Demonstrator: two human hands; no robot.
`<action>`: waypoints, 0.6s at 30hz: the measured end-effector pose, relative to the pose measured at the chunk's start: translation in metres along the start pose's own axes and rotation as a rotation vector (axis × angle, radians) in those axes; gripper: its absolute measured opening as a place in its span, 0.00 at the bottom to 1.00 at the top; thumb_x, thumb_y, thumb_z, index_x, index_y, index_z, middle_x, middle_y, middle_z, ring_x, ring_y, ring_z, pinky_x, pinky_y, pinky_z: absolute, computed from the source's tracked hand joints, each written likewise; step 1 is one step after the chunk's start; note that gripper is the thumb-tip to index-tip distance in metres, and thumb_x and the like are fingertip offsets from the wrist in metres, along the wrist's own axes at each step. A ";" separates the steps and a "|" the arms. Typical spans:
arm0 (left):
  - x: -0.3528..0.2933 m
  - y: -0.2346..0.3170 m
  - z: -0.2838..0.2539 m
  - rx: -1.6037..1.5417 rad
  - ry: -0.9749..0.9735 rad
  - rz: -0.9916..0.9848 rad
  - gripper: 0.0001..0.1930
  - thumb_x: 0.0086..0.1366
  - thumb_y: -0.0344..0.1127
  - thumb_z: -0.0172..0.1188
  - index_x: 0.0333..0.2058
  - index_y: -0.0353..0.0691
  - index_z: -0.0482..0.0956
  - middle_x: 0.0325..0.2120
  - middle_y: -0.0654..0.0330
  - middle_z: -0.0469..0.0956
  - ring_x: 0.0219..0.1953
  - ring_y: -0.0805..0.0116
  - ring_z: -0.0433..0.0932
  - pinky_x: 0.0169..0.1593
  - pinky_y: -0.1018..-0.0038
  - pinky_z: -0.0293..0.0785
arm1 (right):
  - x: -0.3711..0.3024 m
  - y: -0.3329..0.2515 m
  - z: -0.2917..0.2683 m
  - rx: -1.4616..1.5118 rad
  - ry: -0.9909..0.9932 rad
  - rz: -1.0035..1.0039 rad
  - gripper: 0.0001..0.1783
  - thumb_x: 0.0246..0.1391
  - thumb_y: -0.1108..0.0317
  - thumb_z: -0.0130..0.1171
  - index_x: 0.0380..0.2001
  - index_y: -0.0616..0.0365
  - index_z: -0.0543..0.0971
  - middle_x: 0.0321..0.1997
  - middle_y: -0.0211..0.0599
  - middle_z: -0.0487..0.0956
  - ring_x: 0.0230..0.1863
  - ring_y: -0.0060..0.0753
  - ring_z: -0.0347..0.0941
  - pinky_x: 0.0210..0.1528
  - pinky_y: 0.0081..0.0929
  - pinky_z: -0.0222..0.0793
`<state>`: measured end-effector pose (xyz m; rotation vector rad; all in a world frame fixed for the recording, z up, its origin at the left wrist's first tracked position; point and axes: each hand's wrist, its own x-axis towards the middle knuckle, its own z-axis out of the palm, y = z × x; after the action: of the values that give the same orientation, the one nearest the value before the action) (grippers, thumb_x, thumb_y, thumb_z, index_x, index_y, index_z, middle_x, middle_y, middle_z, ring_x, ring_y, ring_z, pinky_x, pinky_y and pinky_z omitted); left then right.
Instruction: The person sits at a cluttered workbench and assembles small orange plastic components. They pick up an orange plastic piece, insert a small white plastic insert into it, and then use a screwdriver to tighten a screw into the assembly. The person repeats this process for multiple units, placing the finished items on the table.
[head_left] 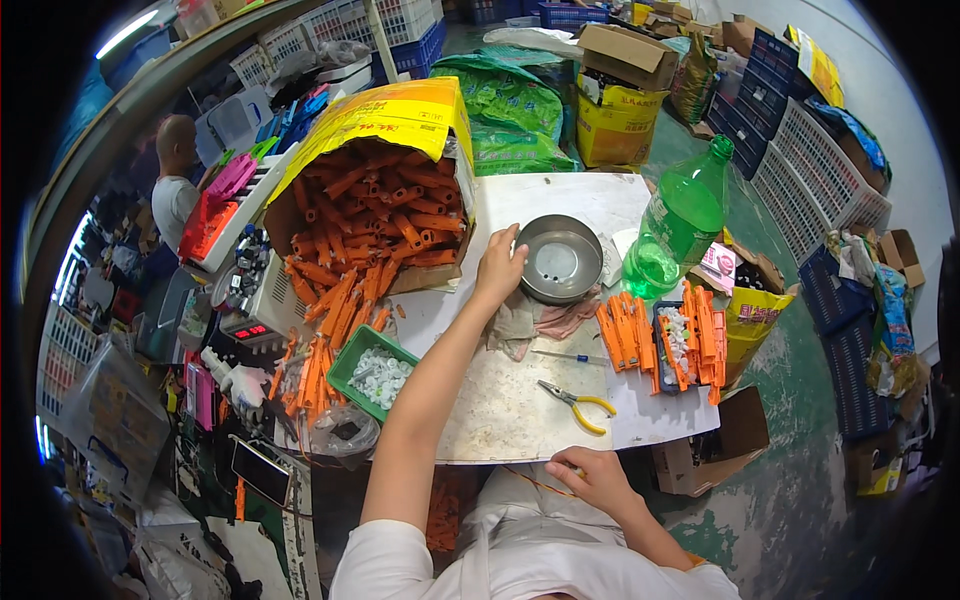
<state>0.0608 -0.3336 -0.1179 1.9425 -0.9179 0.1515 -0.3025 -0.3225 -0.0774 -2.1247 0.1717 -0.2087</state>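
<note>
At the left rim of a round metal bowl (561,259), my left hand (503,266) has its fingers and thumb closed on the edge. A few small dark pieces lie in the bowl, which stands on a crumpled cloth (520,325). My right hand (598,478) is curled just off the table's front edge, over my lap; what its fingers hold, if anything, is hidden. Nearest to it on the table (500,415) are yellow-handled pliers (577,405), slightly open. Beyond them lies a thin screwdriver (580,357).
A yellow carton (390,105) spills orange plastic parts (390,205) on the left. Beside my left forearm sits a green tray (345,362) of whitish pieces. On the right stand a green bottle (685,220) and more orange parts (622,335) around a dark tray.
</note>
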 end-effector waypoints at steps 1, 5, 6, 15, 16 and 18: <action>0.000 -0.001 0.000 0.011 0.001 -0.001 0.24 0.61 0.36 0.56 0.56 0.39 0.68 0.49 0.49 0.71 0.43 0.57 0.75 0.47 0.68 0.71 | 0.000 0.001 0.000 0.000 0.000 -0.004 0.13 0.53 0.60 0.62 0.30 0.60 0.81 0.27 0.39 0.80 0.23 0.32 0.76 0.26 0.24 0.69; -0.003 0.002 -0.001 0.004 -0.002 -0.009 0.24 0.61 0.36 0.56 0.56 0.39 0.67 0.49 0.49 0.71 0.44 0.56 0.75 0.47 0.68 0.70 | 0.001 -0.002 -0.001 0.011 -0.008 0.005 0.13 0.53 0.60 0.62 0.30 0.61 0.81 0.27 0.39 0.80 0.23 0.32 0.76 0.26 0.24 0.69; -0.004 0.004 -0.001 -0.001 -0.003 -0.015 0.24 0.61 0.36 0.56 0.56 0.39 0.67 0.49 0.49 0.70 0.45 0.55 0.74 0.48 0.67 0.70 | 0.002 -0.002 -0.001 0.012 -0.010 0.003 0.13 0.53 0.60 0.62 0.30 0.61 0.81 0.27 0.39 0.81 0.24 0.32 0.76 0.26 0.24 0.69; -0.038 0.065 -0.040 -0.051 0.076 0.145 0.20 0.62 0.34 0.55 0.53 0.38 0.69 0.48 0.50 0.70 0.52 0.53 0.69 0.56 0.67 0.63 | 0.003 0.000 0.001 -0.005 0.002 0.021 0.14 0.52 0.58 0.62 0.27 0.60 0.81 0.27 0.39 0.81 0.24 0.36 0.77 0.28 0.26 0.71; -0.042 0.080 -0.054 -0.119 0.093 0.199 0.18 0.62 0.32 0.55 0.51 0.38 0.71 0.47 0.51 0.71 0.51 0.54 0.70 0.55 0.68 0.64 | 0.002 0.001 0.001 -0.005 0.008 0.025 0.14 0.52 0.58 0.62 0.27 0.60 0.81 0.27 0.39 0.81 0.24 0.36 0.77 0.28 0.26 0.71; -0.046 0.090 -0.082 -0.068 0.264 0.395 0.14 0.61 0.27 0.55 0.46 0.38 0.75 0.43 0.54 0.74 0.48 0.57 0.73 0.52 0.69 0.67 | 0.002 0.003 -0.001 -0.012 0.016 0.043 0.14 0.52 0.57 0.62 0.27 0.60 0.81 0.27 0.39 0.81 0.24 0.36 0.77 0.27 0.25 0.71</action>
<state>-0.0101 -0.2675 -0.0305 1.6133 -1.1009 0.5843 -0.3009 -0.3250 -0.0795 -2.1298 0.2282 -0.1995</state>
